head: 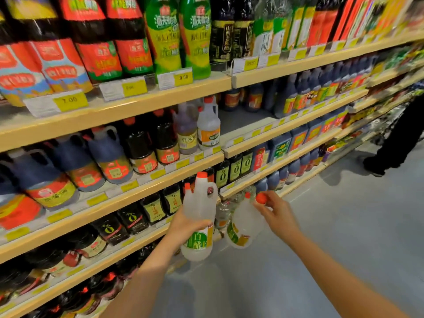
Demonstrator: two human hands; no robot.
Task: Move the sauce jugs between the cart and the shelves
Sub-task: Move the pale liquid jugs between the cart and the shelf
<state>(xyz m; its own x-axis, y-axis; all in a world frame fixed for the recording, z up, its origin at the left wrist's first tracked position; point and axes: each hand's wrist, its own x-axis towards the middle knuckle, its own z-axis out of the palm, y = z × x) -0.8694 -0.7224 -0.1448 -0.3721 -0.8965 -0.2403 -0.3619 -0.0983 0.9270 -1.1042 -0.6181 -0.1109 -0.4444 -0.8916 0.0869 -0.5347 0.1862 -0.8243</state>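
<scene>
Sauce jugs of clear white vinegar were in both hands, off the shelves and in the air before them. The left hand [187, 226] wrapped its fingers round the body of an upright jug [200, 216] just above its green label; a second orange cap beside that jug's neck may have belonged to another jug behind it, though the view was too poor to tell. The right hand [278, 215] pinched the orange cap of a tilted jug [242, 226], which hung below and left of it.

To shelve them well, each jug probably wanted a hand under its base, since a cap pinch alone looked weak. The gap above the hands, beside two pale jugs [207, 127], seemed the likely spot.

Cream shelves [160, 99] with yellow price tags ran leftward, full of dark bottles. Grey floor [344, 226] lay right of the hands; a person's legs [394, 143] stood well beyond. No cart showed.
</scene>
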